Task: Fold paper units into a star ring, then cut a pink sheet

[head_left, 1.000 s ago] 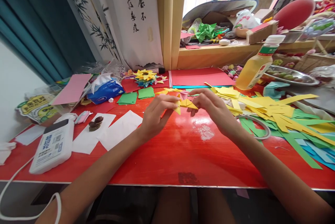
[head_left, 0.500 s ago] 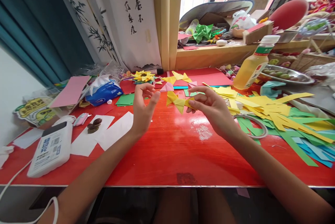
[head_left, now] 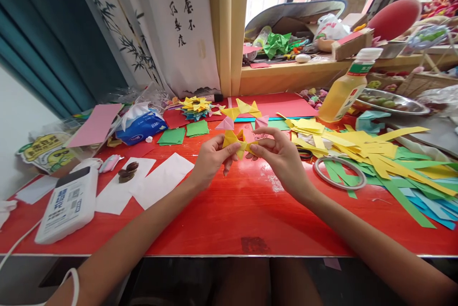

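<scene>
Between my hands is a folded paper ring (head_left: 242, 108) made of pointed yellow and pink pieces, held above the red table. My left hand (head_left: 213, 157) pinches the near left yellow piece between thumb and fingers. With its thumb and fingers, my right hand (head_left: 277, 155) grips the near right end of the same yellow part. Pink folded pieces (head_left: 225, 123) show at the ring's sides, and its far part is yellow. Fingers hide some of the near folds.
Yellow strips (head_left: 358, 146) and a tape roll (head_left: 361, 178) lie to the right, near a bottle (head_left: 345, 87). Leftward are white papers (head_left: 162, 179), a blue tissue pack (head_left: 141, 123) and a white device (head_left: 67, 208). Green squares (head_left: 171, 136) and finished yellow folded paper (head_left: 196, 104) sit behind.
My left hand has moved right and closed on the paper ring's left yellow piece; before, it was open and apart. The ring's near side has tilted slightly. My right hand keeps its hold.
</scene>
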A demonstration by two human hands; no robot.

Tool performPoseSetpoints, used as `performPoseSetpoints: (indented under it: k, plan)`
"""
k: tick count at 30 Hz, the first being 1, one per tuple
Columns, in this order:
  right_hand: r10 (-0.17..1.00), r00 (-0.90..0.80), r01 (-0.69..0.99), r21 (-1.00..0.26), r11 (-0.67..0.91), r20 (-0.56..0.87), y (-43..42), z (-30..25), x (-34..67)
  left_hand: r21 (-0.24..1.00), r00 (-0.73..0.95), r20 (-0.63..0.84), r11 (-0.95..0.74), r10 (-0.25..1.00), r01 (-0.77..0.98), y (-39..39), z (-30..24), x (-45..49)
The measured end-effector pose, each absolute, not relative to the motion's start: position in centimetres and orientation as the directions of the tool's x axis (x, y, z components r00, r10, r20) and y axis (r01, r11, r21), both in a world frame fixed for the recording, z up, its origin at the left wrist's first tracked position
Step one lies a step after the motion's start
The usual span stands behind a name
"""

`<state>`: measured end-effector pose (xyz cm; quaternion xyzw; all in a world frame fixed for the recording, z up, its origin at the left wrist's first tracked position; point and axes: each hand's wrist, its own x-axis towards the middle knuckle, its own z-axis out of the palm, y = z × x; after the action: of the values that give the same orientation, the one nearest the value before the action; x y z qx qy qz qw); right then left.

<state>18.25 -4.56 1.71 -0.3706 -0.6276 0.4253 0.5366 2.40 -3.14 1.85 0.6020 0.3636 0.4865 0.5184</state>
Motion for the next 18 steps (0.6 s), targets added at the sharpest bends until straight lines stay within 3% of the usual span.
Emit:
performPoseSetpoints:
  k: [6, 14, 18]
  plan:
    - [0.913, -0.163, 0.044, -0.921, 0.386, 0.374, -4.8, 2.04, 18.37, 0.973, 0.273, 0.23, -0.225, 0.934, -0.052, -3.11, 1.83, 2.28]
    - [0.904, -0.159, 0.116, -0.902, 0.416, 0.397, -4.72, 2.29, 18.56, 0.989, 0.31, 0.142, -0.127, 0.94, -0.07, -2.97, 1.96, 2.35]
    - [0.899, -0.161, 0.151, -0.89, 0.43, 0.407, -4.7, 2.17, 18.56, 0.981, 0.313, 0.196, -0.189, 0.929, -0.053, -3.14, 2.09, 2.4]
